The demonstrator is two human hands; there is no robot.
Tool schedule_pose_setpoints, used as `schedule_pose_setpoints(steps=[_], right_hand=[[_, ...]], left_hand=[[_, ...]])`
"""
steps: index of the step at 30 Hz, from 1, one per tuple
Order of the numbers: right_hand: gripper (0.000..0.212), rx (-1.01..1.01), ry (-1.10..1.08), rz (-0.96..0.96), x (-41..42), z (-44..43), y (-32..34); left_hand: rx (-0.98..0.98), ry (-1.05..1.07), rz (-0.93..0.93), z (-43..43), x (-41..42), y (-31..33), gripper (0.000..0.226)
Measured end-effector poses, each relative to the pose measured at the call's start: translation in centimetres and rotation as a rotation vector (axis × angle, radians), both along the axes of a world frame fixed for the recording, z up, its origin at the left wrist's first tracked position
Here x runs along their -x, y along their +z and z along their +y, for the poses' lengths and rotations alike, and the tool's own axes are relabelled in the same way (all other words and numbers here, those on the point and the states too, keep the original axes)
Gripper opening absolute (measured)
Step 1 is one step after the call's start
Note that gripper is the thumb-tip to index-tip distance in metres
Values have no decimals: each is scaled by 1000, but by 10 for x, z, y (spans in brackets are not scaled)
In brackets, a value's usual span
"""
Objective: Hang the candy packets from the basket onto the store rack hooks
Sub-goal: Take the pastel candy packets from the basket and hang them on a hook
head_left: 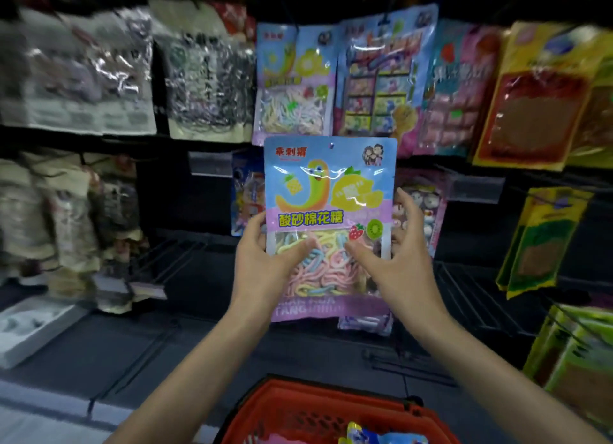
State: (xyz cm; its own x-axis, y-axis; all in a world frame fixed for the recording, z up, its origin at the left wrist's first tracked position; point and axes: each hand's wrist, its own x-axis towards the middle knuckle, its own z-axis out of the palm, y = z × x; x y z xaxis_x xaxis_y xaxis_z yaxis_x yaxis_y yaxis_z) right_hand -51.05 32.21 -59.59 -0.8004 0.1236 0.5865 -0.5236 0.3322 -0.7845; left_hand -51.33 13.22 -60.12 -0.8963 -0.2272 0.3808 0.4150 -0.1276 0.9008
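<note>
Candy packet (pixel 328 191), pastel blue and purple with a cartoon worm and a clear window of coloured strings, is held upright in mid-air in front of the store rack (pixel 471 294), above the basket. Its small hang hole (pixel 330 144) sits at the top edge, free of any hook. Left hand (pixel 265 261) grips the packet's left edge, thumb on the window and fingers curled round behind. Right hand (pixel 398 258) lays its thumb on the front near the strawberry picture, while its fingers stand straight and spread just past the right edge; whether they touch the back cannot be told. Directly above, a matching packet (pixel 292 85) hangs on the rack, with a blue packet (pixel 378 78) just beside it. Yellow-green packs (pixel 537 238) hang farther right. Below the arms, the red basket (pixel 282 410) holds more packets (pixel 381 438)
</note>
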Motion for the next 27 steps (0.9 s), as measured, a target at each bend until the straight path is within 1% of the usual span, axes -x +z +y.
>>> schedule_pose_setpoints(steps=[4,9,16,21,23,27], right_hand=[[84,-71,-27,69,11,-13,38],[79,-185,-18,83,33,-26,85],[91,-298,-33,112,60,-54,152],[95,-387,-109,144,80,-69,186],[97,-402,-126,132,86,-73,197],[98,-390,-119,102,94,-78,212]], left_hand=[[-3,39,53,-10,9,34,55],[36,121,140,-25,27,75,66],[77,176,210,-45,65,132,68],[85,167,236,-56,84,167,65],[86,174,244,-60,91,177,61],[79,170,248,-66,103,190,63]])
